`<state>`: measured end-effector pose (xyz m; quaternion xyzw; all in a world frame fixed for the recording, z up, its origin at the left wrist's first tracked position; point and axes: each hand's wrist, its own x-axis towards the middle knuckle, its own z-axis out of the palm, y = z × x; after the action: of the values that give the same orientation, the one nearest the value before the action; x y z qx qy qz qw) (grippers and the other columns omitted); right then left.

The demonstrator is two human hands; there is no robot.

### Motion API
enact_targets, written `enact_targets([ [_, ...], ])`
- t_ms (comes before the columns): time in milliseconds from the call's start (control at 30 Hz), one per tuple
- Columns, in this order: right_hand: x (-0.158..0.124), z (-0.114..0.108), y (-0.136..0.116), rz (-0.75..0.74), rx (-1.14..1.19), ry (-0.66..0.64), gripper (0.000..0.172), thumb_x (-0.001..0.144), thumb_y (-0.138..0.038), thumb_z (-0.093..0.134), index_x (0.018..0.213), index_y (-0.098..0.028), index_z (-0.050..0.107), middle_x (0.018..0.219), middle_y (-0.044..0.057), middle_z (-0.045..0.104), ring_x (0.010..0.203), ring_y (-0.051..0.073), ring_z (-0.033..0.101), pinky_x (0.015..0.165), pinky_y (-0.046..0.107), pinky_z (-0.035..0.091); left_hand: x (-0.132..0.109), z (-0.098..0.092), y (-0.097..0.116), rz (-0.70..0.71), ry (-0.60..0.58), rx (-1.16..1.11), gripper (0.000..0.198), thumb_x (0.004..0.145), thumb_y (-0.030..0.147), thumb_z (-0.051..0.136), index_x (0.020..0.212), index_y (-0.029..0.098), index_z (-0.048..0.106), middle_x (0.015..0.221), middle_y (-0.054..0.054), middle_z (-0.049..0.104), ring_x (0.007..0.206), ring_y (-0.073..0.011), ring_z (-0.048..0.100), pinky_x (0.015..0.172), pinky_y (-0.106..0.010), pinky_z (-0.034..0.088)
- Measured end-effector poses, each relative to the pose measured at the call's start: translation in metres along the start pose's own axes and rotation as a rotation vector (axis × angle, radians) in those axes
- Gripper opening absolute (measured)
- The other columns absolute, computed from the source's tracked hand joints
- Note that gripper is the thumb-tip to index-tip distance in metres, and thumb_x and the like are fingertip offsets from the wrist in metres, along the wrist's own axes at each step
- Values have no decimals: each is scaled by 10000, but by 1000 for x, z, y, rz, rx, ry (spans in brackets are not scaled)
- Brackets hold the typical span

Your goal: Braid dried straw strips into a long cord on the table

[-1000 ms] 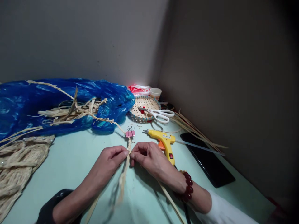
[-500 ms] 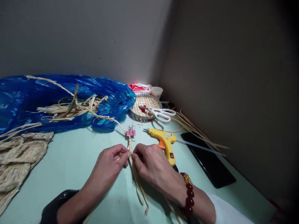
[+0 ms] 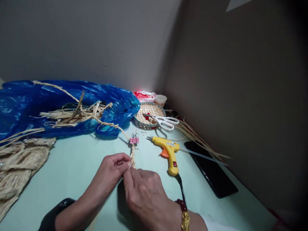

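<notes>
A pale straw braid [image 3: 133, 155] runs toward me from a pink binder clip [image 3: 134, 140], which grips it on the table. My left hand [image 3: 115, 166] pinches the near end of the braid between thumb and index finger. Just to its right and nearer to me, my right hand [image 3: 146, 189] is closed on the straw strands, its back toward the camera; most of the strands are hidden beneath it. Beyond the clip, the thin braided cord [image 3: 106, 123] leads back left onto a blue plastic bag [image 3: 26, 102].
Loose straw [image 3: 64, 115] lies on the bag. A woven straw piece [image 3: 24, 160] sits at left. To the right are a yellow glue gun [image 3: 168, 147], a black phone [image 3: 214, 173] and straw strips. Behind stand a basket [image 3: 144, 124] with white scissors [image 3: 166, 122], and a cup [image 3: 161, 99].
My right hand has moved toward me and left, turning over the strands, whose loose ends are now hidden. My left hand stays by the braid. The camera view has shifted slightly.
</notes>
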<state>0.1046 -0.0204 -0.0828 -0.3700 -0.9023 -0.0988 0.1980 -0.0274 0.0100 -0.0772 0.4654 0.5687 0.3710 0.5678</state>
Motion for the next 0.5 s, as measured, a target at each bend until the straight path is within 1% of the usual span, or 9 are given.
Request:
enact_targets([
  [100,-3,7,-6,-67,-6,34,143,780,-41,401,823,-114,517,609,71,575,485,196,525,407,294,328,0,-3,1,-63,-46,-55,145,693,289,683,706,151,644,657,-11,680,631,-151,588,615,-245,429],
  [233,-8,15,-11,-69,3,27,132,774,-85,407,764,-127,531,593,80,569,460,201,513,386,296,332,-1,-5,-2,-112,-92,-116,160,766,316,640,789,158,648,703,-25,699,711,-172,630,679,-267,452],
  [333,-6,8,-6,-65,56,45,142,762,-71,438,731,-120,567,609,78,590,501,201,525,421,306,358,-2,-6,-4,-96,-93,-122,158,776,314,647,787,157,641,703,-9,688,701,-154,615,680,-255,440],
  [400,-2,-3,5,8,146,46,150,820,-113,461,728,-130,578,653,71,603,586,201,545,507,321,399,-2,-6,-4,-81,-76,-118,139,754,287,675,776,155,636,688,12,670,670,-131,588,651,-232,417],
  [433,0,-9,11,101,197,38,170,861,-167,469,731,-144,574,685,69,603,631,203,546,556,332,411,-2,-6,-5,-76,-68,-116,138,746,279,682,783,153,638,683,18,663,665,-125,579,640,-225,407],
  [500,4,-20,23,317,338,-14,158,905,-267,483,823,-162,568,798,69,607,733,203,549,647,338,420,-2,-5,-5,-79,-62,-109,154,739,280,687,811,149,648,678,21,657,665,-123,570,633,-222,396],
])
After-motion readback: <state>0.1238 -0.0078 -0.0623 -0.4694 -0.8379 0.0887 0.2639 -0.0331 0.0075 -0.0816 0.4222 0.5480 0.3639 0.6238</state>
